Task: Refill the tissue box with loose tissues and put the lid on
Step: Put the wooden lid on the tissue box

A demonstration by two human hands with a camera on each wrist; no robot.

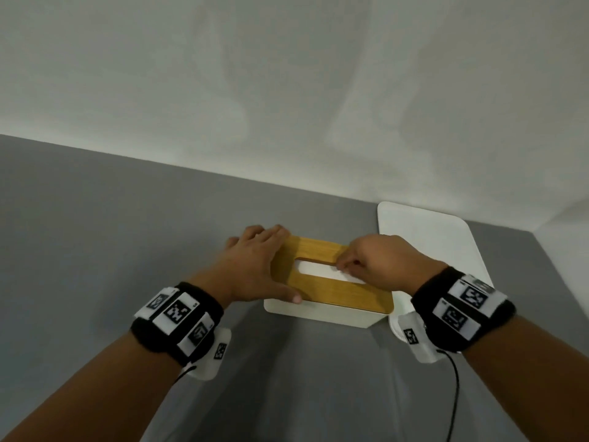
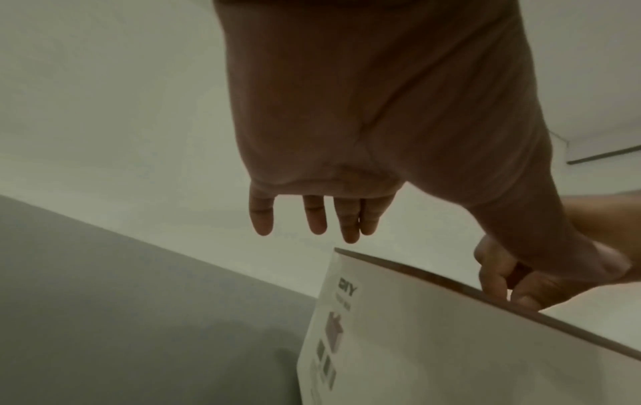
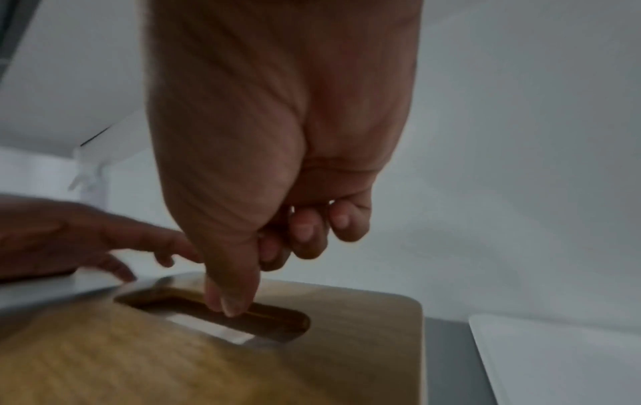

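While the white rectangular tissue box [image 1: 318, 314] sits on the grey tabletop [image 1: 95, 234] at the centre of the head view, its wooden lid with an oblong slot [image 1: 338, 291] lies on top of it. White tissue [image 1: 322, 270] shows through the slot. The left hand [image 1: 255, 266] rests on the lid's left end, fingers straight and slightly spread, thumb along the near edge. The right hand [image 1: 373, 263] hovers at the slot's right end with fingers curled, thumb tip [image 3: 230, 304] at the slot edge; whether it pinches tissue I cannot tell. A flat white tray [image 1: 430, 237] lies right of the box.
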